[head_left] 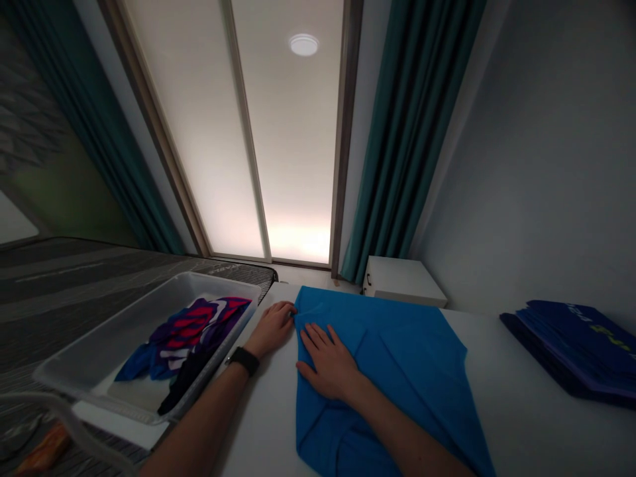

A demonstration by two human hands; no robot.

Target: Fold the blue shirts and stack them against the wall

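A bright blue T-shirt [412, 358] lies spread on the white table [268, 411], part of it folded over itself. At its left edge, near the far corner, the fingers of my left hand [274, 326] are closed on the fabric. A dark watch sits on that wrist. My right hand [328, 363] rests palm down on the shirt just beside, fingers spread. The shirt's near end runs out of the picture below my right forearm.
Left of the table, a translucent plastic bin [119, 318] holds crumpled purple, red, blue and black clothes [199, 328]. A stack of folded dark blue clothes [576, 348] lies at the table's right. Beyond the table stands a white cabinet [405, 278] near teal curtains [397, 132].
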